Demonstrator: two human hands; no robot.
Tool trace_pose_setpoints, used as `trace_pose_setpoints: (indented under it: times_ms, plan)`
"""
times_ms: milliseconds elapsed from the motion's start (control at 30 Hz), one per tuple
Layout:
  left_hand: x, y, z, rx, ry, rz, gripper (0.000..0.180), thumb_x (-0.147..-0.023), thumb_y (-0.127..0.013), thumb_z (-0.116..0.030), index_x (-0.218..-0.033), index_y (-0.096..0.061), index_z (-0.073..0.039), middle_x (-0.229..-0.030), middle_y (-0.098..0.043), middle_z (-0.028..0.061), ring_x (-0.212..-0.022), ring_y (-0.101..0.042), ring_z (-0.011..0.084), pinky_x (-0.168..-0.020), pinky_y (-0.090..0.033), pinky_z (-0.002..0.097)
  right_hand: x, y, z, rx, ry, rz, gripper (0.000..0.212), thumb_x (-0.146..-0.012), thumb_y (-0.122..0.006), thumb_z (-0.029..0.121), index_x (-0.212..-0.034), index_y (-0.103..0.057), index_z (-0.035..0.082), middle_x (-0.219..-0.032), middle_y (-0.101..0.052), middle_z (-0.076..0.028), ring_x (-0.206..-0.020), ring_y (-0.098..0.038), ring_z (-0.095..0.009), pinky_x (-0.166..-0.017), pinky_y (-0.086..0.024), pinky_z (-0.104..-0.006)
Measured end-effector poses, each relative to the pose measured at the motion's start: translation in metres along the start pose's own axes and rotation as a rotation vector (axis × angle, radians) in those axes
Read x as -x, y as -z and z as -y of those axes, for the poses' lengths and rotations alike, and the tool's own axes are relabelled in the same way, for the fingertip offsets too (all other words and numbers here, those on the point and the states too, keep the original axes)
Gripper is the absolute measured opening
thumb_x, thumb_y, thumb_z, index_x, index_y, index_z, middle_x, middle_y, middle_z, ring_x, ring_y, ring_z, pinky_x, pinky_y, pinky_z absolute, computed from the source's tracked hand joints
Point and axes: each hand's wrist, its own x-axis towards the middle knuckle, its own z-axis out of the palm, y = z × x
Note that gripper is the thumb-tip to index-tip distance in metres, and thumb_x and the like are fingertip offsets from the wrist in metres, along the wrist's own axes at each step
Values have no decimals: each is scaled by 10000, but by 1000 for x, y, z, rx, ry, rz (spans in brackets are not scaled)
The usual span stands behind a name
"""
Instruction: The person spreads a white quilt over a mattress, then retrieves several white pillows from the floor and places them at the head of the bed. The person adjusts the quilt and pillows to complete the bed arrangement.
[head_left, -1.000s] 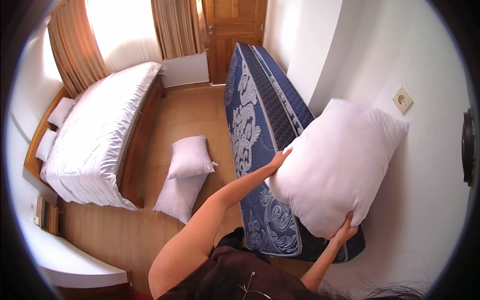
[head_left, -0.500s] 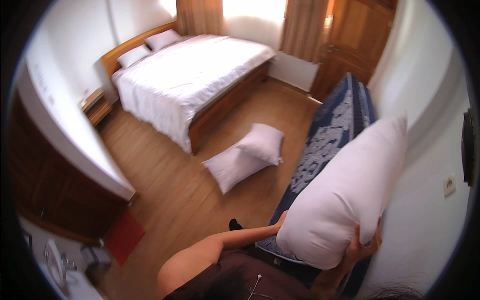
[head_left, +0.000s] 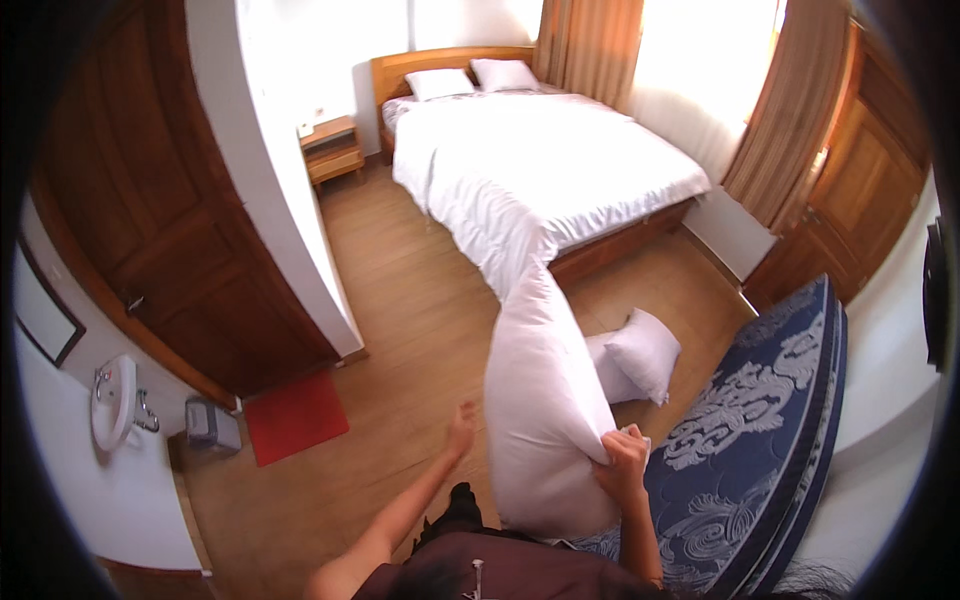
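Observation:
A large, plump white pillow point(head_left: 545, 420) stands upright in front of me, one corner pointing up and away. My right hand point(head_left: 627, 462) is closed on its right edge, bunching the fabric. To the left of the pillow, my left hand point(head_left: 461, 432) hangs in the air, fingers loosely bent and holding nothing. The pillow's lower end is close to my body, by the near end of a blue patterned mattress point(head_left: 730, 430). Beyond it, two more pillows point(head_left: 645, 350) lie overlapping on the floor, partly hidden by the held one.
A bed point(head_left: 550, 150) with a white cover and two pillows stands at the far side, beside a wooden nightstand point(head_left: 332, 152). On the left are a brown door point(head_left: 170, 230), a red mat point(head_left: 297, 415), a grey bin point(head_left: 212, 425) and a washbasin point(head_left: 116, 402).
The pillow has swung left off the mattress, held by my right hand. My left hand has come away from it. The view has turned, showing more of the left side.

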Motion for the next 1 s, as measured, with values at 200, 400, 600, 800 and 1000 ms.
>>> trace_pose_setpoints:
  times_ms: [200, 400, 600, 800, 1000]
  plan:
    - [-35, 174, -194, -410, -647, -313, 534, -769, -545, -354, -1211, -368, -113, -1287, -303, 120, -1214, -253, 274, -965, -237, 416, -87, -75, 45, -157, 309, 225, 310, -378, -619, 80, -627, -435, 102, -598, -462, 1, -578, -484, -160, -580, -306, -306]
    - [-86, 206, -303, -977, -832, 199, 569, -675, -559, -527, -1130, -481, -196, -1224, -411, 29, -1209, -287, 212, -998, -124, 505, -157, -122, 59, -120, 579, 258, 360, -367, -634, 141, -693, -482, 132, -644, -450, 22, -627, -482, -123, -617, -305, -323]
    - [-191, 254, -271, -780, -456, 557, 535, -635, -598, -497, -1090, -544, -222, -1159, -498, -35, -1166, -363, 173, -1004, -102, 509, -234, -188, 39, -99, 675, 209, 343, -430, -627, 164, -748, -499, 157, -675, -429, 28, -679, -466, -120, -669, -308, -353]
    - [-307, 276, -233, -578, -464, 476, 276, -647, -666, -326, -869, -647, -164, -921, -604, -22, -972, -512, 154, -991, -157, 472, -330, -263, -2, -60, 617, 193, 265, -480, -622, 157, -711, -492, 167, -691, -426, 35, -713, -462, -115, -755, -331, -401]
    - [-411, 255, -230, -453, -645, -52, 153, -631, -610, -20, -758, -643, -100, -635, -577, -12, -638, -552, 128, -918, -270, 397, -450, -310, -48, -71, 634, 133, 294, -411, -616, 181, -676, -489, 166, -685, -436, 41, -719, -477, -125, -700, -313, -379]
